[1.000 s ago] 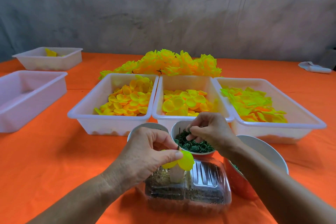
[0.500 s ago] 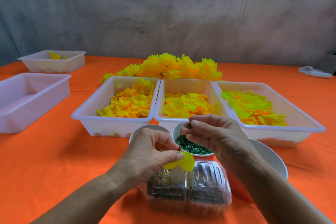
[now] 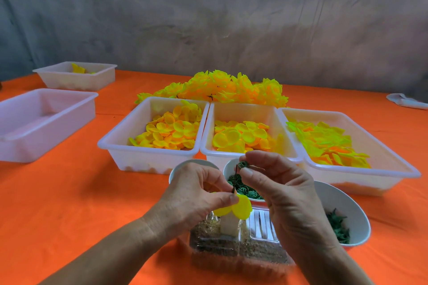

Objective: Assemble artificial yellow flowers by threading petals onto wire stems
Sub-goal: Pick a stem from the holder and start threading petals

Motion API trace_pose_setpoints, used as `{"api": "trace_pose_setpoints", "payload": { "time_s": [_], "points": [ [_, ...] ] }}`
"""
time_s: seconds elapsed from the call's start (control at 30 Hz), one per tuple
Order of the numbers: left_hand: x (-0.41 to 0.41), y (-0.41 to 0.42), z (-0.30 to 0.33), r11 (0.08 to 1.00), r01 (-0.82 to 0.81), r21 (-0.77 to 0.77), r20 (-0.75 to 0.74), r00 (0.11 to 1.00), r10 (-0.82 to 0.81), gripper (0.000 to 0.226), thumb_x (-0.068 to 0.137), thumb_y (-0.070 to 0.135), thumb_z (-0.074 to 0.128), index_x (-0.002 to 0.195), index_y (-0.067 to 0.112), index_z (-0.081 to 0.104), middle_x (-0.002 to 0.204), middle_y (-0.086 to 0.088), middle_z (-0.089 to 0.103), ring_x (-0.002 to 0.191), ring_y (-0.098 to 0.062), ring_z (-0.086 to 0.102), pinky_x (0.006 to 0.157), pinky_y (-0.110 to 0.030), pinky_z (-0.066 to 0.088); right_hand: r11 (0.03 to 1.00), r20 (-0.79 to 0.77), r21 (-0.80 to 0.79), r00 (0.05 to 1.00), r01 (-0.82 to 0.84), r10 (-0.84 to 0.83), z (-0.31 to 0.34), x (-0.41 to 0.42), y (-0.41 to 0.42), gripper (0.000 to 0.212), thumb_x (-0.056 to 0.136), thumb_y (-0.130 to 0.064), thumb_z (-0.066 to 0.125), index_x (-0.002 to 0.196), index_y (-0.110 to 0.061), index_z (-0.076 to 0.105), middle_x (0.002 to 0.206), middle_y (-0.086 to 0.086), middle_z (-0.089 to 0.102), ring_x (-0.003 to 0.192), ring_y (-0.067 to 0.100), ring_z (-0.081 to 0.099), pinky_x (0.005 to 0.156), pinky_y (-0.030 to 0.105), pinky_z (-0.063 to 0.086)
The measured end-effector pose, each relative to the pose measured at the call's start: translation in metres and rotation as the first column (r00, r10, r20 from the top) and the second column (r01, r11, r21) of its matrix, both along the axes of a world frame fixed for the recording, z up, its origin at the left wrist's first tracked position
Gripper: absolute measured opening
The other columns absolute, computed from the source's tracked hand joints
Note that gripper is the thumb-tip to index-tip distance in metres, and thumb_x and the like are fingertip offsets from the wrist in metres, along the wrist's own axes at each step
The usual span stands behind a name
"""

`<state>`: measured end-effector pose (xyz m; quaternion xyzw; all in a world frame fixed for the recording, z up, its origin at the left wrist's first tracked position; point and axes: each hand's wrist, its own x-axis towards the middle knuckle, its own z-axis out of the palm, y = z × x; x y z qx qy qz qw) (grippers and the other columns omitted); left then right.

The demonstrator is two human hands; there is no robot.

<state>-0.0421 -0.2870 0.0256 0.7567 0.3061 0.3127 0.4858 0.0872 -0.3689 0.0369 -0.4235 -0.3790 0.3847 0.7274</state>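
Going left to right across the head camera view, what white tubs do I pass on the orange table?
Large empty tub → small far tub holding a few yellow pieces → tub of orange-yellow petals → tub of round yellow petals → tub of yellow-green petals.

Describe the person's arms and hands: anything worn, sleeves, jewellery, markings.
Both forearms are bare to the frame edge, with no sleeves showing. The left hand and right hand wear no gloves, and no rings, watch or bracelet are visible. Fingernails look short and unpainted.
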Motion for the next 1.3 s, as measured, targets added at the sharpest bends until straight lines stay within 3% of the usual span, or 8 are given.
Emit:
{"api": "trace_pose_setpoints", "payload": {
  "time_s": [0.17, 0.4, 0.57, 0.7, 0.9, 1.3],
  "points": [
    [-0.001, 0.0, -0.001, 1.0, -0.004, -0.013, 0.013, 1.0, 0.004, 0.021, 0.067, 0.008, 0.082, 0.057, 0.022, 0.069, 0.066, -0.004, 0.065, 0.063, -0.01, 0.059, 0.064, -0.032, 0.05, 0.998, -0.026, 0.03, 0.998, 0.051, -0.05, 0.0, -0.01, 0.0, 0.026, 0.057, 0.001, 0.069, 0.082, -0.004, 0.068, 0.075, 0.008, 0.073, 0.068, 0.015, 0.07, 0.058, 0.019, 0.052],
    [-0.001, -0.002, 0.001, 1.0, -0.024, -0.003, 0.006, 1.0, 0.024, 0.017, 0.067, 0.009, 0.082, 0.061, 0.018, 0.069, 0.076, -0.015, 0.069, 0.067, -0.013, 0.061, 0.072, -0.041, 0.053, 0.993, 0.008, 0.068, 0.995, 0.101, -0.102, 0.002, -0.011, -0.002, 0.022, 0.054, -0.001, 0.072, 0.074, -0.01, 0.073, 0.074, 0.008, 0.073, 0.068, 0.013, 0.068, 0.061, 0.019, 0.054],
    [-0.001, -0.003, 0.0, 0.999, -0.022, 0.023, -0.002, 1.0, 0.022, 0.019, 0.068, 0.012, 0.082, 0.059, 0.021, 0.068, 0.068, -0.006, 0.067, 0.064, -0.007, 0.06, 0.067, -0.032, 0.051, 0.99, 0.025, 0.104, 0.994, 0.1, -0.103, 0.005, -0.01, -0.003, 0.024, 0.054, -0.004, 0.073, 0.076, -0.014, 0.075, 0.075, 0.006, 0.073, 0.068, 0.012, 0.068, 0.059, 0.019, 0.053],
    [-0.001, -0.002, -0.001, 1.0, -0.023, 0.012, -0.011, 1.0, 0.023, 0.022, 0.069, 0.012, 0.082, 0.057, 0.025, 0.069, 0.067, -0.004, 0.067, 0.064, -0.009, 0.059, 0.066, -0.034, 0.052, 0.991, 0.094, 0.103, 0.991, 0.084, -0.094, 0.005, -0.01, -0.004, 0.026, 0.054, -0.005, 0.074, 0.079, -0.012, 0.074, 0.076, 0.007, 0.073, 0.069, 0.013, 0.068, 0.061, 0.019, 0.053],
    [-0.001, -0.002, -0.001, 1.0, -0.001, 0.013, -0.017, 1.0, 0.001, 0.009, 0.072, 0.011, 0.079, 0.077, 0.007, 0.074, 0.081, -0.016, 0.07, 0.074, -0.02, 0.063, 0.078, -0.044, 0.052, 0.994, 0.157, 0.072, 0.984, 0.078, -0.088, 0.001, -0.013, -0.002, 0.026, 0.055, -0.005, 0.075, 0.08, -0.01, 0.073, 0.081, 0.009, 0.073, 0.073, 0.015, 0.068, 0.067, 0.021, 0.053],
    [-0.001, -0.001, -0.001, 1.0, -0.003, 0.013, -0.015, 1.0, 0.004, 0.008, 0.071, 0.012, 0.08, 0.074, 0.009, 0.073, 0.077, -0.014, 0.07, 0.071, -0.015, 0.061, 0.077, -0.045, 0.052, 0.994, 0.071, 0.099, 0.996, 0.05, -0.057, -0.003, -0.013, -0.004, 0.03, 0.053, -0.007, 0.076, 0.083, -0.008, 0.072, 0.081, 0.01, 0.073, 0.072, 0.013, 0.069, 0.062, 0.016, 0.051]
  ]
}}
